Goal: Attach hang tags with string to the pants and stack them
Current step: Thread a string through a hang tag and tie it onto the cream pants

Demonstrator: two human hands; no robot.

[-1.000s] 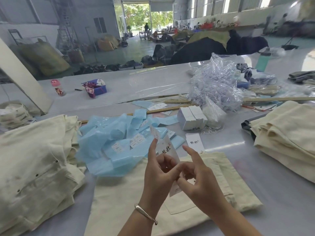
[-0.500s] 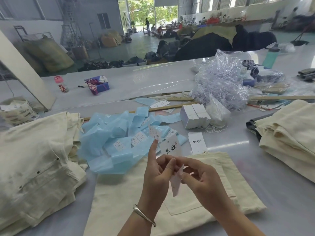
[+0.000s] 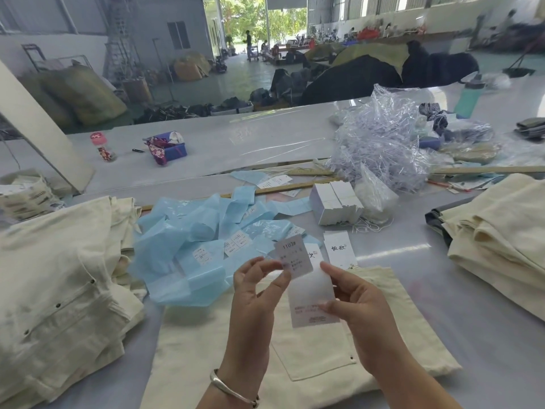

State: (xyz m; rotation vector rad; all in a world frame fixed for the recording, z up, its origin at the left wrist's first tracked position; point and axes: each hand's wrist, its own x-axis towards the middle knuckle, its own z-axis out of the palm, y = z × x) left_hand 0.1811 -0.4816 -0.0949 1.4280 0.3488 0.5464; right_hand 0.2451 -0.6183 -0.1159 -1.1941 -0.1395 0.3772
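Big open workshop, long pale desk (image 3: 486, 364) w/ clutter all over: blue plastic sleeves (image 3: 188, 243) heaped centre-left, a block of white tag stock (image 3: 336, 205) behind them, a tangle of clear plastic (image 3: 380, 146) further back. And here we go: both hands up over the pants (image 3: 236, 358) lying flat at the near edge, back pocket facing up. Left hand (image 3: 253, 293) pinches the small printed tag (image 3: 295, 256) between thumb and fingertips; right hand (image 3: 356, 305) holds the larger hang tag (image 3: 312, 293) by its right edge, thumb on the face, fingers curled behind. Small tag overlaps the big one's top-left corner; looks like they're being lined up as a pair. No string visible in either grip, can't tell if one's threaded. Another branded tag (image 3: 339, 249) lies on the desk just beyond the pants. Untagged or done piles? Cream stacks sit left (image 3: 59, 276) and right (image 3: 501, 243); can't say which is which. Risks, imo: light pinch on slick card, so one tag could slip and drop into the blue sleeves and get lost among the lookalike labels there; misaligned holes would snag the string; the spare tag nearby invites a mix-up.
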